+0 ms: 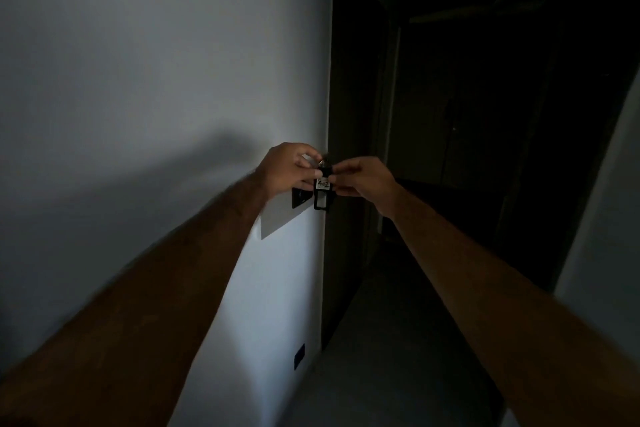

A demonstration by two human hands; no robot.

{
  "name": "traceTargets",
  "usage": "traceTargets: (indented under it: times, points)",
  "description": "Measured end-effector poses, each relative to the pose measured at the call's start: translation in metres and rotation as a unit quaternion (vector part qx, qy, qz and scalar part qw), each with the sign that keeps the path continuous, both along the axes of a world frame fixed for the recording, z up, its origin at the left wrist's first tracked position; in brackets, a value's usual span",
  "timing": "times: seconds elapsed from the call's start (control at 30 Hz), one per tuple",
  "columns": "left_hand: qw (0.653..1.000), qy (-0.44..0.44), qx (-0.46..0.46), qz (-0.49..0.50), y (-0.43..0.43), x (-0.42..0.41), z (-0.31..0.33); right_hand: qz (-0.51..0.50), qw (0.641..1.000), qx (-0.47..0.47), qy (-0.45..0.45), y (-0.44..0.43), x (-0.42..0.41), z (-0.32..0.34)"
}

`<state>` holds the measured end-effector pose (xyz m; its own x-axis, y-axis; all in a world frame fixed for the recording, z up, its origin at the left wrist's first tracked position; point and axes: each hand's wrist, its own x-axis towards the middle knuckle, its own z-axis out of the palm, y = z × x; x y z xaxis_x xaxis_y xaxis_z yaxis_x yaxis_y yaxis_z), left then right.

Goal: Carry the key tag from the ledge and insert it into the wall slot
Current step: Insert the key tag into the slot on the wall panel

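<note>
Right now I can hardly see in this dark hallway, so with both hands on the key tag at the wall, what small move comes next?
Probably ease the key tag straight down into the black wall slot. Both the left hand and the right hand pinch the tag upright just above the holder. How deep it already sits cannot be told.

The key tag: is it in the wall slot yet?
Cannot tell. Both hands, left and right, pinch the key tag against the dark wall slot, hiding its end.
</note>
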<state>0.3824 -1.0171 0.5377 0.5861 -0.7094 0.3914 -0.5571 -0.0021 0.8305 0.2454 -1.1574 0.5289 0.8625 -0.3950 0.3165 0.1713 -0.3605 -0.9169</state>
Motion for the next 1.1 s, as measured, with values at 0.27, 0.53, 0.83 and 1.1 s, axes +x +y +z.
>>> traceTargets:
  times: [0.27, 0.53, 0.83, 1.1]
  points:
    - [1.000, 0.023, -0.010, 0.011, -0.061, 0.021, -0.002, 0.036, 0.999, -0.001, 0.006, -0.068, 0.026, 0.004]
    - [0.998, 0.041, -0.022, 0.036, -0.115, 0.029, -0.012, 0.063, 0.998, 0.001, 0.017, -0.127, 0.042, -0.004]
    - [0.997, 0.044, -0.023, 0.053, -0.156, 0.062, -0.011, 0.080, 0.997, 0.011, -0.006, -0.178, 0.092, -0.010]
    - [0.997, 0.038, -0.023, 0.058, -0.187, 0.124, 0.005, 0.090, 0.996, 0.016, -0.007, -0.212, 0.168, 0.001]
